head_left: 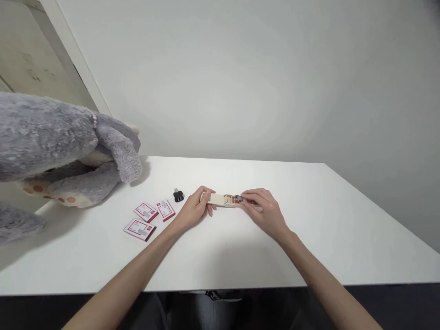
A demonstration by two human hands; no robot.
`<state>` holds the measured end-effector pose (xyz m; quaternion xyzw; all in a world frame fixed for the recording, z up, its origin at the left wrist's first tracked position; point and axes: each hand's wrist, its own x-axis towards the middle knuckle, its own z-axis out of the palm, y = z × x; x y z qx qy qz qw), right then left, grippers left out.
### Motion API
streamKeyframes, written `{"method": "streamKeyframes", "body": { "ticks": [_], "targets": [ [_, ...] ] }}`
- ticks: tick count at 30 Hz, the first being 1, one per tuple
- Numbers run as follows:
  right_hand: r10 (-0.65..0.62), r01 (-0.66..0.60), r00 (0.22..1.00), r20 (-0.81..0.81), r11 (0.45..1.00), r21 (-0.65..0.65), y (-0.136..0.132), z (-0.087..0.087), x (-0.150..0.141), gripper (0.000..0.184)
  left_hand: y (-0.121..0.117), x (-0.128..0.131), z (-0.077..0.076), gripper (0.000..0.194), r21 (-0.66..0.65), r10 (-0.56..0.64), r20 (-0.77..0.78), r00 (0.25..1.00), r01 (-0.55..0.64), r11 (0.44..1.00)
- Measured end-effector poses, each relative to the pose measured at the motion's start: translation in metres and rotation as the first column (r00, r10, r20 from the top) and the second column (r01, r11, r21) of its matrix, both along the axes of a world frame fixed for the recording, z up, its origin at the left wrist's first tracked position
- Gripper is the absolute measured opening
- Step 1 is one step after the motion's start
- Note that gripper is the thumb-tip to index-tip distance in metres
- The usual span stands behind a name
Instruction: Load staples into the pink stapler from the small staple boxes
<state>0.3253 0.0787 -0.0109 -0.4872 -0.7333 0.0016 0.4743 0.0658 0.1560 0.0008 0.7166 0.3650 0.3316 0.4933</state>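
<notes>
Table edge (373, 206) well R; L hand (197, 208) grips cream device (217, 200), R hand (264, 211) pinches metal pc (239, 198).

Head-worn view faces forward and down over the table (275, 247)

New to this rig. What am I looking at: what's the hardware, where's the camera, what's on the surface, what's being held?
There is no robot here: a person works with two bare hands. The single picture comes from a camera worn on the head, looking forward and down, so the forearms enter from the bottom edge.

The left hand grips one end of a long cream device, probably an opened stapler. The right hand has its fingertips on a small grey metal piece at the device's other end.

On the white table, left of the hands, lie three small white-and-red boxes and a small black gadget. A big grey plush toy is at far left.
</notes>
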Motion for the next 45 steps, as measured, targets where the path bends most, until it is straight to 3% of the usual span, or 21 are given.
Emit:
{"method": "streamKeyframes", "body": {
  "ticks": [6, 10, 13, 17, 28, 36, 45],
  "targets": [
    [-0.077, 0.08, 0.995, -0.058, 0.995, 0.057, -0.001, 0.003, 0.0, 0.015, 0.001, 0.001, 0.003, 0.05, -0.079, -0.004, 0.093, 0.996, 0.011, 0.997],
    [-0.162, 0.148, 0.95, -0.266, 0.986, -0.073, -0.001, 0.008, 0.0, 0.036, 0.003, 0.001, 0.006, 0.053, -0.124, 0.027, 0.16, 0.987, -0.007, 0.992],
    [-0.145, 0.023, 0.856, -0.495, 0.969, -0.244, 0.002, 0.008, 0.002, 0.053, 0.004, 0.0, 0.008, 0.052, -0.145, 0.045, 0.199, 0.979, -0.016, 0.989],
    [-0.026, -0.22, 0.757, -0.653, 0.931, -0.293, 0.005, 0.011, 0.004, 0.041, 0.003, -0.001, 0.01, 0.051, -0.155, 0.039, 0.216, 0.976, -0.005, 0.988],
    [0.068, -0.309, 0.733, -0.677, 0.92, -0.242, 0.003, 0.013, 0.004, 0.038, -0.012, 0.004, 0.011, 0.048, -0.058, -0.051, 0.026, 0.998, 0.053, 0.997],
    [0.025, -0.306, 0.731, -0.682, 0.906, -0.294, 0.0, 0.01, 0.002, 0.046, -0.035, 0.012, 0.02, 0.046, -0.039, -0.091, -0.12, 0.989, 0.087, 0.995],
    [0.0, -0.3, 0.747, -0.665, 0.892, -0.337, -0.004, 0.012, -0.001, 0.039, -0.042, 0.018, 0.018, 0.037, -0.028, -0.114, -0.153, 0.982, 0.111, 0.993]
  ]
}}
